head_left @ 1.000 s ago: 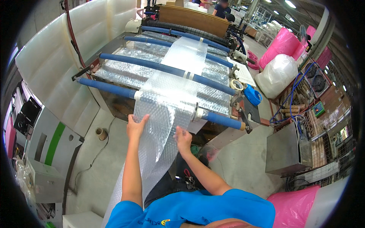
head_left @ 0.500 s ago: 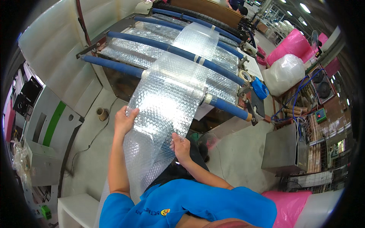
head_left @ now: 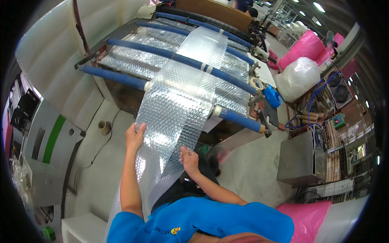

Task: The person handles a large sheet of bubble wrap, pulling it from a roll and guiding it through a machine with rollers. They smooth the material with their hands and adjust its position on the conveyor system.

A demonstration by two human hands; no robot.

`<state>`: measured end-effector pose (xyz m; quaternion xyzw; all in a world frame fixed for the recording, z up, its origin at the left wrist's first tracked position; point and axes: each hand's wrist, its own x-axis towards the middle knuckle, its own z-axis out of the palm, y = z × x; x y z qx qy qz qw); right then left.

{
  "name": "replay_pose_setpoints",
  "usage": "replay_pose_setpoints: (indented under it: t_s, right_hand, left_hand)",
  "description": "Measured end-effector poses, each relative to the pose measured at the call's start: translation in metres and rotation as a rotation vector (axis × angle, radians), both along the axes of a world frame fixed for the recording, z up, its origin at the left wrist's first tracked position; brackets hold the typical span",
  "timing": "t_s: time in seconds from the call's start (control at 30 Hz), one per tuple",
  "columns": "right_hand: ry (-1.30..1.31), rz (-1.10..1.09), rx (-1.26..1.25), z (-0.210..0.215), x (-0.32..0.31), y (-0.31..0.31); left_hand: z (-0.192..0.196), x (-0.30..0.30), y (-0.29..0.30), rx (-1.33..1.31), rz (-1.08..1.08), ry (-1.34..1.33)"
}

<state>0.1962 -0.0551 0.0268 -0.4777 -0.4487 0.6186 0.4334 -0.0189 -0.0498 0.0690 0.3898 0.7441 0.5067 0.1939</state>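
A long sheet of clear bubble wrap (head_left: 174,103) runs over the blue rollers of a machine and down toward my body. At its left edge my left hand (head_left: 135,137) pinches the film between thumb and fingers. My right hand (head_left: 189,160) grips the opposite edge, a little lower and closer to me. Between the hands the film hangs slanting, shiny, with a fold across its lower part. Past my hands its lower end trails down to the left of my legs. The front blue roller (head_left: 239,118) lies just beyond the hands, under the film.
A tape roll (head_left: 256,83) and a blue tape dispenser (head_left: 272,95) sit on the machine's right side. Farther right are pink wrapped rolls (head_left: 304,49), a white bag (head_left: 299,79) and a metal cabinet (head_left: 298,158). A cardboard core (head_left: 104,127) and a cable lie on the floor at left.
My view has shifted slightly, so the machine appears a little farther left. Both hands keep hold of the film edges, and its sheen and folds between them have changed.
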Motion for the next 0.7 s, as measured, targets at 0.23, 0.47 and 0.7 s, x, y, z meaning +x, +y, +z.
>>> replay_pose_setpoints:
  t_s: [0.23,0.47,0.7]
  right_hand:
    - [-0.046,0.024,0.042,-0.012,0.002,0.010]
    - [-0.044,0.019,0.079,-0.019,0.002,0.014]
    - [-0.098,-0.009,0.079,-0.026,0.001,0.015]
  left_hand:
    - [-0.019,-0.003,0.006,-0.015,-0.002,-0.062]
    - [-0.029,-0.004,0.008,0.061,-0.022,-0.038]
    - [-0.026,-0.002,0.009,0.010,-0.028,-0.107]
